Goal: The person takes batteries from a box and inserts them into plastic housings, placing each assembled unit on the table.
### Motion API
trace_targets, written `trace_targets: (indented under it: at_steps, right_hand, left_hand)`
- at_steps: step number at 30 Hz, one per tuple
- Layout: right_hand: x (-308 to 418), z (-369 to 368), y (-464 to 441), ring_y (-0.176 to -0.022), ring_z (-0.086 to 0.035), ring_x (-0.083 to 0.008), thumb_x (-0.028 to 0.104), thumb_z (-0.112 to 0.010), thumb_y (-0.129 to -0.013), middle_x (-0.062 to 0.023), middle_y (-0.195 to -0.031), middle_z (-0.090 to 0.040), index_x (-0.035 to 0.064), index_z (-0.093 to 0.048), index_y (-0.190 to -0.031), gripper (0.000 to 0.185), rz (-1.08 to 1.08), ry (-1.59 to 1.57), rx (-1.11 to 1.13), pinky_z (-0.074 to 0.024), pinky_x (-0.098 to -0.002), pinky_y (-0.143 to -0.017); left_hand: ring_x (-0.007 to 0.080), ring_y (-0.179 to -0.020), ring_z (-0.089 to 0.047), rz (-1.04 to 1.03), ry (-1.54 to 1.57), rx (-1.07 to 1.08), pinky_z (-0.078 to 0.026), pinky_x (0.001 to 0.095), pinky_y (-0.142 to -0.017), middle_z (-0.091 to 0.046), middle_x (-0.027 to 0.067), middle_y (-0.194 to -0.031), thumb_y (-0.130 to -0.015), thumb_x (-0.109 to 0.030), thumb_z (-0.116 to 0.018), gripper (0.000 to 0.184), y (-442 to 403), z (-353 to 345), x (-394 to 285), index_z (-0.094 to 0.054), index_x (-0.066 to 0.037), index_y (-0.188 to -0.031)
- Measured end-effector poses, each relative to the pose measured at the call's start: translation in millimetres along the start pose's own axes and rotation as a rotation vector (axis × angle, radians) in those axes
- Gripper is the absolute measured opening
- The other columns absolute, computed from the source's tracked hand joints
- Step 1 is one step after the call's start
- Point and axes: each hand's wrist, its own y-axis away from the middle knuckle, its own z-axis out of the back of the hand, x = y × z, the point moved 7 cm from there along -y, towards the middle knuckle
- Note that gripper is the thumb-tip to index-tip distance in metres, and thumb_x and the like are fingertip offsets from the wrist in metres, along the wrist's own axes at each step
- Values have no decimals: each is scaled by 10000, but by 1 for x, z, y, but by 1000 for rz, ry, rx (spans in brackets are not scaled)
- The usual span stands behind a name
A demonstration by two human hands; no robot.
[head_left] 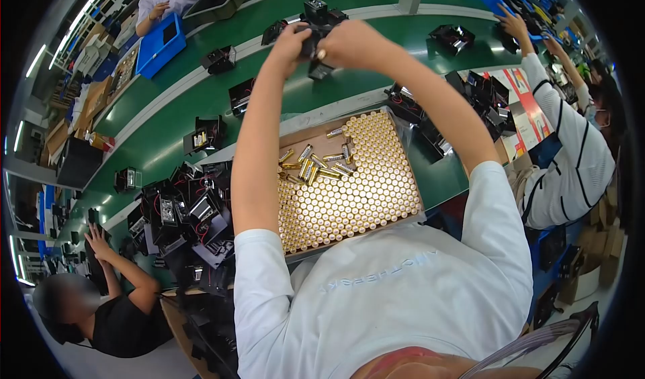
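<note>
white shirt (403,292), boxed batteries (349,201), left hand (290,49) and right hand (355,44) closed on black casing (310,45)

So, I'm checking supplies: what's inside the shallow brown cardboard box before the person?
The box holds gold-and-silver cylindrical batteries, most packed upright, some lying loose. Its floor shows around those; packed ones cover the rest. The bare left forearm hides its left edge.

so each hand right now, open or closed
Left hand: closed, holding a black plastic boxy device.
Right hand: closed on the same device, exact grip hidden.
</note>
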Motion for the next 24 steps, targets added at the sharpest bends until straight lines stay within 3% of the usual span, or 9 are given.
trace_targets:
  at_steps: [1, 2, 5, 10, 13, 16, 19, 20, 24]
  right_hand:
    - [-15, 0, -1, -648, -676, -289, 276, -672, -725, -80, -686, -680, 120, -654, -682, 162, 26, 138, -68, -534, -394, -602]
    - [-26, -4, 0, -647, -676, -271, 240, -651, -739, -68, -667, -670, 130, -656, -669, 130, 88, 218, -77, -521, -387, -576]
    - [-26, -22, -8, -654, -688, -263, 228, -644, -757, -63, -671, -679, 155, -644, -590, 183, 265, 257, 53, -522, -369, -549]
    - [-19, -37, -9, -670, -682, -263, 216, -667, -723, -53, -651, -667, 119, -652, -622, 141, 431, 322, 88, -527, -367, -569]
    - [-30, -18, -8, -635, -658, -294, 255, -680, -767, -84, -644, -656, 85, -659, -658, 202, 264, 59, -27, -509, -379, -558]
    - [-51, -22, 3, -608, -628, -222, 292, -700, -817, -70, -704, -668, 73, -721, -828, 220, 50, -284, -75, -469, -344, -555]
    - [-69, -36, 22, -572, -549, -140, 378, -682, -871, -58, -681, -650, 70, -741, -919, 317, -436, -661, -31, -420, -307, -547]
    - [-77, -52, 29, -575, -481, -87, 374, -673, -882, -28, -626, -604, 73, -745, -942, 315, -485, -792, -85, -391, -272, -543]
    - [-56, -43, 46, -571, -486, -93, 365, -688, -868, -34, -626, -608, 83, -745, -988, 312, -531, -756, -151, -396, -271, -541]
  left_hand:
    - [223, -1004, -636, 26, -10, 30, -579, 436, -772, -610, 69, -1139, -975, -251, -518, 319, 4, -10, 5, -502, -138, -1273]
    - [225, -1029, -613, 39, 30, 65, -541, 509, -863, -574, 86, -1160, -992, -264, -487, 305, 7, -22, 7, -460, -109, -1252]
    - [198, -995, -619, 96, 257, 167, -493, 500, -896, -612, 50, -1104, -997, -350, -429, 296, 1, -35, 31, -528, -136, -1176]
    - [208, -974, -628, 160, 287, 59, -514, 508, -865, -617, 64, -1079, -1008, -363, -417, 300, 10, -41, 40, -508, -128, -1173]
    - [228, -908, -648, 121, 343, 64, -555, 490, -787, -609, 83, -1050, -1011, -341, -429, 289, 15, -49, 36, -483, -105, -1168]
    - [228, -843, -667, 100, 412, 30, -593, 434, -702, -622, 112, -1036, -988, -303, -498, 309, 22, -54, 29, -545, -38, -1141]
    - [254, -953, -647, 104, 381, -43, -575, 467, -745, -589, 125, -1130, -948, -266, -586, 398, 14, -53, 40, -475, -71, -1277]
    - [281, -941, -643, 96, 421, -45, -582, 453, -693, -581, 158, -1117, -916, -180, -638, 470, 11, -52, 43, -421, -29, -1304]
    - [308, -963, -621, 92, 486, -216, -561, 461, -708, -546, 178, -1166, -922, -70, -606, 495, 4, -46, 60, -355, -26, -1347]
